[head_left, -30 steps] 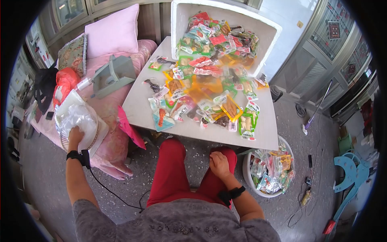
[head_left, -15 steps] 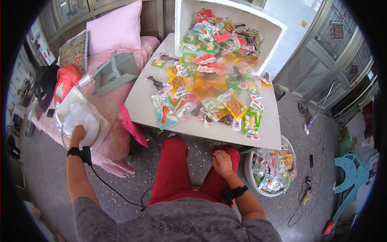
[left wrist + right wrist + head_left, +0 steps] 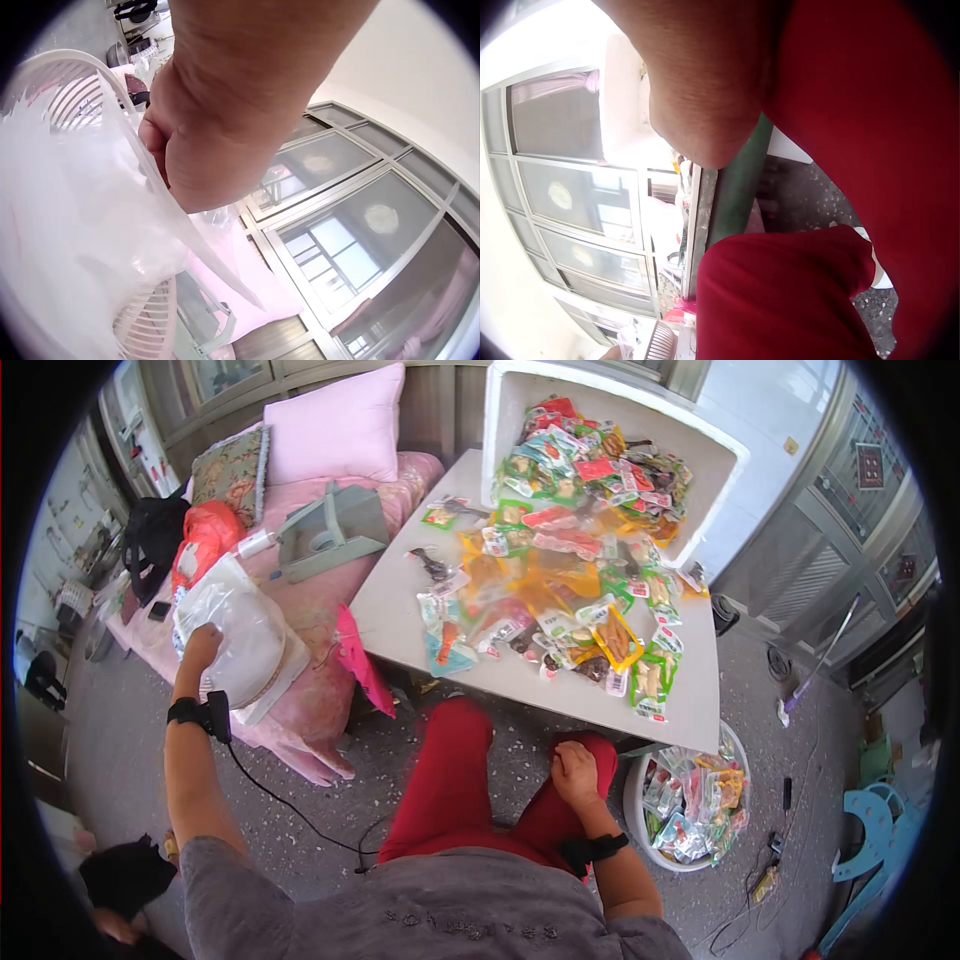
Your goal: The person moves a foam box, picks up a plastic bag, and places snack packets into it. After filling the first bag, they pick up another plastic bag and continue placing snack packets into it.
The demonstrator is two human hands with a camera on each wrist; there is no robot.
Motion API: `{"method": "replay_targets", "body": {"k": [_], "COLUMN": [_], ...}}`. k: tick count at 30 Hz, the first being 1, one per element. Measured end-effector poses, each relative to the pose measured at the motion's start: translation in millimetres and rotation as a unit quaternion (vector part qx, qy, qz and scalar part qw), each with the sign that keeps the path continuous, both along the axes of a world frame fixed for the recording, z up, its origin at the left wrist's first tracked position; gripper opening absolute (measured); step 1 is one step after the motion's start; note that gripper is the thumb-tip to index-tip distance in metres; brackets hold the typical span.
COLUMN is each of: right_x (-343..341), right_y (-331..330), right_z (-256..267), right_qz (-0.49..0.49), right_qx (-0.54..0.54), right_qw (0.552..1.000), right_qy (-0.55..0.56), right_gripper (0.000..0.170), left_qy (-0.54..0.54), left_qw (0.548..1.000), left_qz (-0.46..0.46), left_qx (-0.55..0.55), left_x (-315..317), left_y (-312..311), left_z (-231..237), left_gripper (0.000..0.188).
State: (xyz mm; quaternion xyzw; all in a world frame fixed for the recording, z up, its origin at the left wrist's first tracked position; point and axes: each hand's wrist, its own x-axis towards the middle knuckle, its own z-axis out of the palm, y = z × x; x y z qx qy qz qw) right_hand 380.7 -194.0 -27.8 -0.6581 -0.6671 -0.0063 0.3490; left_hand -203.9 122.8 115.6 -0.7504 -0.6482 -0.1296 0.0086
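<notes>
My left hand (image 3: 203,647) pinches the edge of a clear plastic bag (image 3: 250,645) on the pink-covered bed. In the left wrist view, the curled fingers (image 3: 154,139) hold the film, which spreads over a slatted plastic basket (image 3: 146,322). My right hand (image 3: 576,772) rests relaxed on the red trouser knee, holding nothing; its fingers are hidden in the right wrist view. Ahead, many sealed food packets (image 3: 655,675) lie on the white table (image 3: 520,695). More packets are heaped inside a white foam box (image 3: 493,445) at the table's back.
A white tub (image 3: 640,830) full of packets stands on the floor by the table's right corner. On the bed are a grey-green caddy (image 3: 335,550), a red bag (image 3: 208,535) and pillows (image 3: 335,425). A black cable (image 3: 280,805) runs from my left wrist.
My left hand has drawn the plastic bag up, so it spreads wider over the basket. The head view has swung left, and a black shape appears at lower left. The right hand stays on the knee.
</notes>
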Motion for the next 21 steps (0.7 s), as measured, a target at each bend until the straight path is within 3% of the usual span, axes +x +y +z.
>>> {"method": "replay_targets", "body": {"k": [7, 14, 17, 21], "right_x": [-0.7, -1.3, 0.0, -0.3], "right_y": [2.3, 2.2, 1.9, 1.2], "right_z": [-3.5, -2.0, -3.8, -2.4], "right_qz": [0.011, 0.014, 0.013, 0.01], "right_qx": [0.006, 0.001, 0.001, 0.0], "right_qw": [1.0, 1.0, 1.0, 1.0], "right_qy": [0.004, 0.004, 0.007, 0.006], "right_gripper": [0.015, 0.014, 0.013, 0.013], "left_qy": [-0.096, -0.046, -0.1, -0.026], "left_qw": [0.994, 0.999, 0.986, 0.997], "left_qz": [0.047, 0.018, 0.103, 0.077], "left_qx": [-0.033, -0.024, -0.09, -0.005], "left_x": [18.6, 34.0, 53.1, 59.4], "left_y": [-19.3, -28.2, -38.2, -42.0], "left_z": [32.6, 55.4, 65.2, 61.9], "left_gripper": [0.019, 0.015, 0.012, 0.011]}}
